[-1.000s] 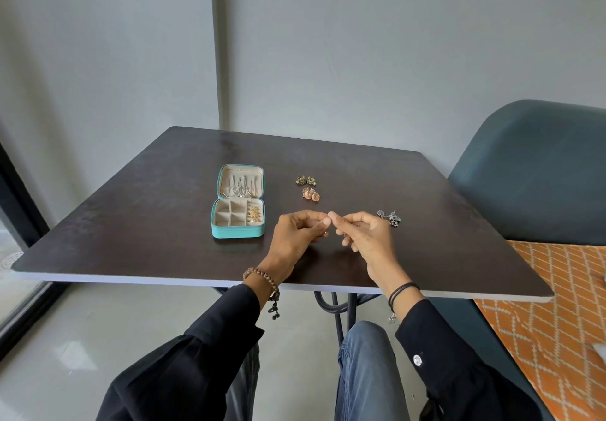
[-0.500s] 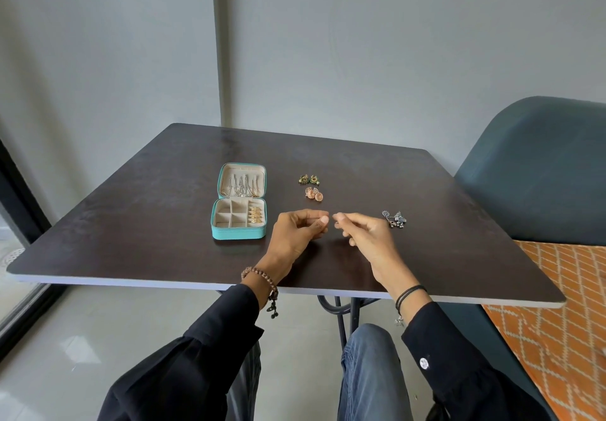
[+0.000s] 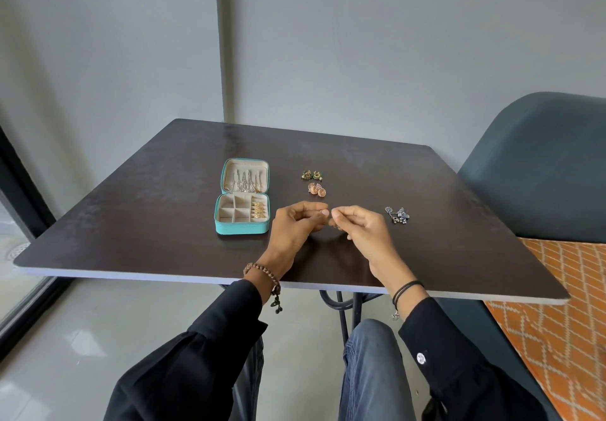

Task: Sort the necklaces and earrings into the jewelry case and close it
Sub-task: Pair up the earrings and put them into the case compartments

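Note:
An open turquoise jewelry case point(image 3: 241, 227) lies on the dark table point(image 3: 164, 217), with necklaces hanging in its lid and gold earrings in a right compartment. Right of it lie a green-and-gold earring pair point(image 3: 312, 175), a rose-gold pair point(image 3: 316, 189) and a silver pair point(image 3: 397, 214). My left hand point(image 3: 295, 227) and my right hand point(image 3: 360, 230) meet fingertip to fingertip just right of the case. Both pinch a very small piece between thumb and forefinger; it is too small to identify.
A dark teal chair point(image 3: 537, 171) stands at the table's right side, above an orange patterned cushion point(image 3: 557, 306). A grey wall is behind the table, and a window frame point(image 3: 19, 171) runs down the left.
My fingertips have drawn slightly apart and then stayed close together. The jewelry on the table and the case have not moved.

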### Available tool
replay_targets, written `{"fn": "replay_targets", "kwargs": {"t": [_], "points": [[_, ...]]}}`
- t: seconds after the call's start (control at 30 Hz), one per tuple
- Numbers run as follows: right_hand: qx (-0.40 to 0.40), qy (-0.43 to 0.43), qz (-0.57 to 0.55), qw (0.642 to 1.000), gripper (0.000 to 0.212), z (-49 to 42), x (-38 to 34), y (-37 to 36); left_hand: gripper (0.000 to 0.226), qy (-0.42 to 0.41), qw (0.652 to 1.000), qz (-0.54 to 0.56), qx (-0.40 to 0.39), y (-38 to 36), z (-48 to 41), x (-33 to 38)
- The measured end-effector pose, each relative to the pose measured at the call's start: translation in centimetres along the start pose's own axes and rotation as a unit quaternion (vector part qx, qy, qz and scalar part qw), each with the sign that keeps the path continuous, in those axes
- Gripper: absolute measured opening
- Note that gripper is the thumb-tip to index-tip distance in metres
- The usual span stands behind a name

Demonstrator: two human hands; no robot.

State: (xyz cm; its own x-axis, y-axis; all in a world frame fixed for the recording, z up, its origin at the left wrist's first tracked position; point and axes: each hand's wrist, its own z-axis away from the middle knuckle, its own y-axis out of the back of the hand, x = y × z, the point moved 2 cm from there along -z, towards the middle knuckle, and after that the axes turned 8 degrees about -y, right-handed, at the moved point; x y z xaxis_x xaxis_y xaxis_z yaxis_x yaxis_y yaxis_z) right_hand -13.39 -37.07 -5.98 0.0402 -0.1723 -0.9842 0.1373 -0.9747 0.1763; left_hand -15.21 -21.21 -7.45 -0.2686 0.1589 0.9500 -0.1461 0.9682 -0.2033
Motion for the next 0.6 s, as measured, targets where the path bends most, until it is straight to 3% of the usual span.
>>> {"fn": "replay_targets", "kwargs": {"t": [0.13,0.33,0.4,0.53,0.6], "points": [[-0.006,-0.024,-0.032,0.999,0.022,0.2,-0.5,0.1,0.024,0.056,0.996,0.058,0.026,-0.4,-0.1,0.8],[-0.002,-0.086,-0.048,0.995,0.053,-0.5,-0.6,0.5,0.032,0.107,0.988,0.105,0.046,-0.3,-0.5,1.1],[-0.006,-0.089,-0.050,0.995,0.048,-0.5,-0.4,0.5,0.027,0.097,0.991,0.083,0.047,-0.3,-0.4,1.0],[-0.009,-0.052,-0.028,0.998,0.015,-0.8,0.1,0.6,0.016,0.039,0.999,-0.004,0.023,0.0,0.0,-0.1],[-0.022,-0.032,-0.008,0.999,0.018,-1.2,0.6,0.4,0.020,0.006,0.998,-0.055,0.032,0.1,-0.1,-0.5]]}}
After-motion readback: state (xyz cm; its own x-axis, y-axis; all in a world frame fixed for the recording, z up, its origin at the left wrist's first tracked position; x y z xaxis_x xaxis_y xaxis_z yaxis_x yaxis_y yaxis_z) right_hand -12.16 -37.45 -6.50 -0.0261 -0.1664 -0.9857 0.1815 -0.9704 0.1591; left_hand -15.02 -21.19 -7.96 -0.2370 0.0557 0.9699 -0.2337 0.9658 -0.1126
